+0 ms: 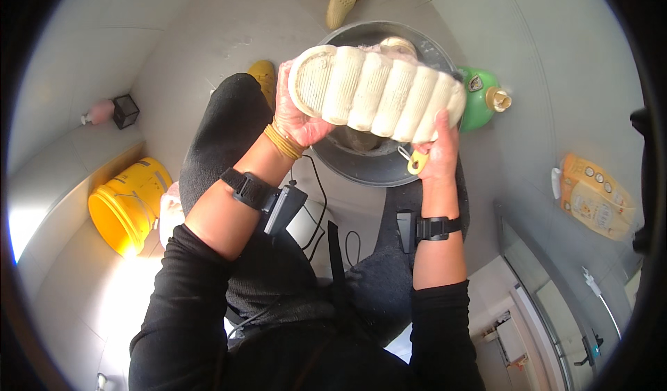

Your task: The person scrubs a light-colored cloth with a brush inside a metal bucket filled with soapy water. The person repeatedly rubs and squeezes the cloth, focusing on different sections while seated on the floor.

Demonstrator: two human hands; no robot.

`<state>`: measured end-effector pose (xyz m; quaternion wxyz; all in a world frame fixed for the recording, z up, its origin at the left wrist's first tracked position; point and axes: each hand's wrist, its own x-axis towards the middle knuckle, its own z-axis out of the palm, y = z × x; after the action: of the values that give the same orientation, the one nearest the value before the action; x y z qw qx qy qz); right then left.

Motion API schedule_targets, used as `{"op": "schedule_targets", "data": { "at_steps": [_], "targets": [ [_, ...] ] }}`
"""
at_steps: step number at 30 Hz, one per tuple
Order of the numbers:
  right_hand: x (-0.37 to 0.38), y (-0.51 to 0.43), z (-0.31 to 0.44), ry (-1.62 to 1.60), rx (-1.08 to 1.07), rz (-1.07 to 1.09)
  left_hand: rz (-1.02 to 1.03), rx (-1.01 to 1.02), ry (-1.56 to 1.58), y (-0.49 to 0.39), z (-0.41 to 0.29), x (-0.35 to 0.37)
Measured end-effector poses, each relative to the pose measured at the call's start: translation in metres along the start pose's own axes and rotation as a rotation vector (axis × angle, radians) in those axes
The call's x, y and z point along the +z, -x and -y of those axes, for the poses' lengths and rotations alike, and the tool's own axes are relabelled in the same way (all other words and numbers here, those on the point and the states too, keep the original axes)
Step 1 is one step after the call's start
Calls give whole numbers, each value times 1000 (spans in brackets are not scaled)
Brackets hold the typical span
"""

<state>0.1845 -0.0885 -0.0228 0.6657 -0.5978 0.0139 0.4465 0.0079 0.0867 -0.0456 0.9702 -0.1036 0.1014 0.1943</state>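
Note:
A cream shoe (378, 91) is held up sole outward, its thick sole ribbed and scalloped. My left hand (297, 117) grips it at the rounded end on the left. My right hand (442, 151) holds the other end from below, thumb on the sole. Against the right palm sits a yellow handle (416, 162) with a white hanging loop; the rest of that tool is hidden. Beneath the shoe stands a grey basin (365, 174). Inside it, another light-coloured shoe (400, 45) shows beyond the held one, and something dark lies near the bottom.
A green jug (478, 99) with a gold cap stands right of the basin. Beyond the basin lies a beige perforated clog (342, 2). A yellow bucket (125, 203) lies tipped at left. An orange pouch (596, 195) is by the right wall. Dark cables (319, 203) hang between my legs.

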Motion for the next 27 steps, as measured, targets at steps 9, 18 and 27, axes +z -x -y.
{"op": "schedule_targets", "data": {
  "at_steps": [9,18,27],
  "targets": [
    [-27,-22,33,77,-210,82,-139,-18,-1627,-15,16,15],
    [-22,-26,17,78,-292,155,-68,-16,-1720,-21,57,11],
    [-30,-33,13,84,-234,244,-352,-17,-1949,-28,57,20]
  ]
}}
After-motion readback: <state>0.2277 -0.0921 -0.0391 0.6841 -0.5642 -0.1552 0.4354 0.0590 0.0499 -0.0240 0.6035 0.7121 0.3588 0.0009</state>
